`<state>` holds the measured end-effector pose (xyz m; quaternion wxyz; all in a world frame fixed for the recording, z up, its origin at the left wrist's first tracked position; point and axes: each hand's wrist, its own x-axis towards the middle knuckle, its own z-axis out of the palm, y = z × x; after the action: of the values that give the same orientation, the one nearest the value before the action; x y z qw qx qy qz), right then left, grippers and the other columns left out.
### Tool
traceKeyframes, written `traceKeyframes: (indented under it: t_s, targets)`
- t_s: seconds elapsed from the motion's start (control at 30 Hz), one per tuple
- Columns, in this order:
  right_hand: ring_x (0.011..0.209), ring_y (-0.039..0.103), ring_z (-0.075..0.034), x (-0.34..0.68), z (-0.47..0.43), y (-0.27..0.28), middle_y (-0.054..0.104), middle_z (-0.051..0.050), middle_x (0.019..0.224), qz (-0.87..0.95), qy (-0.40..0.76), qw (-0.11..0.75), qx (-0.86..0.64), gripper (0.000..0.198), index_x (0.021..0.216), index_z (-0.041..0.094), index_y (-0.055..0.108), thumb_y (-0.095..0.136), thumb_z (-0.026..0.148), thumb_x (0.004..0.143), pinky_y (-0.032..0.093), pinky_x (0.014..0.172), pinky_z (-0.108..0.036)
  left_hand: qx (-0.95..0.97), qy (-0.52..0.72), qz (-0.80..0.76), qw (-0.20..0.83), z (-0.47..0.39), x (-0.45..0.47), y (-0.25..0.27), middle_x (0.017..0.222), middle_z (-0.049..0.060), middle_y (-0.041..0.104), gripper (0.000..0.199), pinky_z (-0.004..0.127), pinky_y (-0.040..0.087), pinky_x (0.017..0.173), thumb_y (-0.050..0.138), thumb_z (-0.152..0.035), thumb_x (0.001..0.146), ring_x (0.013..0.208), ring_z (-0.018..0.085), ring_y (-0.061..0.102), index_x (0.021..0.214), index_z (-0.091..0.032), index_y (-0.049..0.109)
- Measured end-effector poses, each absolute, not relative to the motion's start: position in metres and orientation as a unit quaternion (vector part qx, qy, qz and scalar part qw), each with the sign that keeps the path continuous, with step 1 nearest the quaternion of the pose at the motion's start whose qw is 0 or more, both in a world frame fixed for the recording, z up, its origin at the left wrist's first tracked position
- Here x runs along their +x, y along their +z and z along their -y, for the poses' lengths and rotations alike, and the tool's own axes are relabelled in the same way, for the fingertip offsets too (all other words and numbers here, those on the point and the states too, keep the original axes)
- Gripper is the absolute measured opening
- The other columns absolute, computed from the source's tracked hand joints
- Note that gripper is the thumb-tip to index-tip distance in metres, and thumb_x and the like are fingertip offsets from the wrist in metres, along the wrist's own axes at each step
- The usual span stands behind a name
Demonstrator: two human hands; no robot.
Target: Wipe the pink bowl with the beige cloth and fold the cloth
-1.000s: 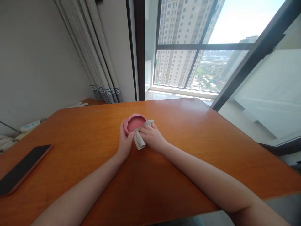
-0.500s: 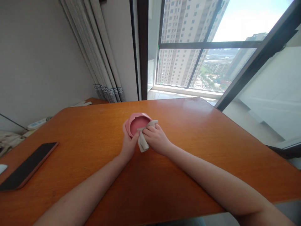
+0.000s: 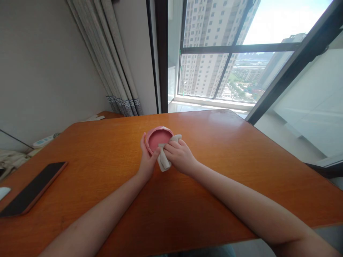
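Observation:
A pink round bowl-like dish (image 3: 160, 137) with a faceted outside is tilted toward me above the table, its hollow inside facing me. My left hand (image 3: 147, 159) is closed on its left side, thumb over the near rim and fingers behind. My right hand (image 3: 179, 156) grips a light grey cloth (image 3: 164, 161) and presses it against the near right rim. Part of the cloth hangs down between my two hands, and another end pokes out above the right fingers. The dish's underside is hidden.
The brown wooden table (image 3: 214, 142) stretches beneath my arms. At the left lies a dark flat slab with a reddish edge (image 3: 33, 189), beside a white object (image 3: 4, 192) cut off by the frame. A white power strip (image 3: 43, 141) sits beyond the left edge.
The pink dish has turned slightly in my left hand, and its facets show less. My right hand with the cloth has shifted a little to the right along the rim.

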<state>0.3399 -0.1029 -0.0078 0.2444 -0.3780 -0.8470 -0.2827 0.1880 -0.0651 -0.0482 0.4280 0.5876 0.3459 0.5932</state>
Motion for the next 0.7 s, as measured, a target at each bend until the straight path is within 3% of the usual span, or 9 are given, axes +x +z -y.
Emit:
traceKeyframes:
  t_s: [0.1,0.17,0.27,0.37,0.5,0.7]
  targets:
    - [0.075,0.043,-0.018,0.336,0.105,-0.007,0.058,-0.004,0.076,0.841,-0.265,0.242,-0.405,0.016,0.078,0.016,0.059,0.048,0.015,0.089,0.025,0.063,-0.034,0.592,0.581,-0.347,0.437,0.064,0.188,-0.049,0.147,0.006,0.032,0.066,0.037,0.026,0.113,0.057,-0.034,0.081,0.135,0.022,0.032,0.140,-0.028,0.027]
    - [0.077,0.044,-0.018,0.343,0.101,-0.004,0.059,-0.004,0.079,0.864,-0.253,0.220,-0.375,0.015,0.079,0.017,0.059,0.048,0.015,0.090,0.026,0.065,-0.034,0.593,0.580,-0.352,0.433,0.060,0.186,-0.046,0.143,0.008,0.039,0.056,0.040,0.027,0.112,0.051,-0.028,0.083,0.133,0.022,0.036,0.136,-0.024,0.034]
    - [0.080,0.045,-0.017,0.361,0.093,0.001,0.060,-0.003,0.082,0.901,-0.243,0.181,-0.311,0.019,0.080,0.018,0.060,0.046,0.018,0.092,0.029,0.068,-0.033,0.636,0.567,-0.356,0.382,0.057,0.181,-0.039,0.141,0.009,0.041,0.055,0.040,0.023,0.114,0.053,-0.022,0.078,0.133,0.023,0.035,0.131,-0.020,0.040]
    - [0.080,0.045,-0.017,0.368,0.090,0.001,0.059,-0.003,0.079,0.900,-0.250,0.175,-0.311,0.020,0.076,0.017,0.060,0.047,0.017,0.092,0.029,0.068,-0.033,0.663,0.549,-0.369,0.349,0.062,0.181,-0.034,0.145,0.011,0.035,0.065,0.039,0.020,0.115,0.061,-0.026,0.075,0.137,0.025,0.029,0.135,-0.019,0.035]
    - [0.078,0.044,-0.017,0.354,0.096,-0.006,0.059,-0.004,0.076,0.869,-0.279,0.222,-0.342,0.021,0.077,0.016,0.060,0.045,0.015,0.092,0.029,0.066,-0.034,0.610,0.581,-0.378,0.385,0.072,0.189,-0.038,0.151,0.010,0.023,0.077,0.035,0.023,0.114,0.062,-0.032,0.078,0.140,0.023,0.023,0.141,-0.022,0.020]
    - [0.080,0.046,-0.016,0.356,0.092,-0.006,0.060,-0.003,0.082,0.884,-0.269,0.224,-0.310,0.020,0.085,0.017,0.060,0.042,0.017,0.094,0.031,0.067,-0.033,0.604,0.576,-0.384,0.394,0.065,0.185,-0.039,0.146,0.009,0.035,0.066,0.036,0.023,0.114,0.056,-0.021,0.077,0.135,0.022,0.033,0.139,-0.021,0.031]
